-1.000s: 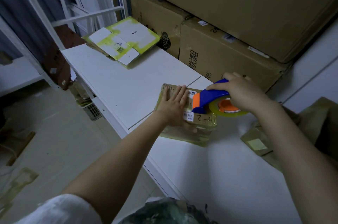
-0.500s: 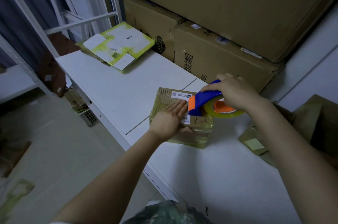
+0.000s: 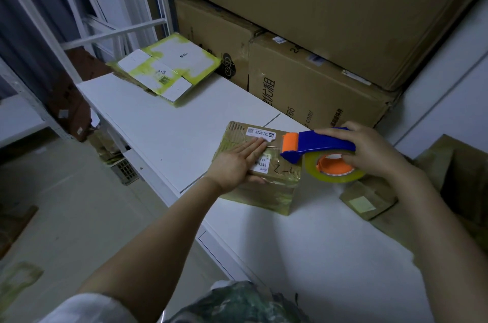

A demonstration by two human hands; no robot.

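A small brown cardboard parcel (image 3: 266,190), wrapped in clear tape and bearing white labels, lies on the white table (image 3: 163,132). My left hand (image 3: 237,161) presses flat on the parcel's top, fingers straight. My right hand (image 3: 369,150) grips a blue and orange tape dispenser (image 3: 317,146) with a roll of clear tape (image 3: 334,168). The dispenser's orange front end sits at the parcel's right top edge.
Large cardboard boxes (image 3: 317,90) are stacked against the wall behind the table. Flattened white and yellow-green cartons (image 3: 163,69) lie at the table's far left end. Brown paper packages (image 3: 369,201) sit to the right. A white metal shelf frame (image 3: 111,35) stands at left, with floor below.
The tape dispenser has moved right, off the parcel's middle to its right edge. My left hand stays flat on the parcel.
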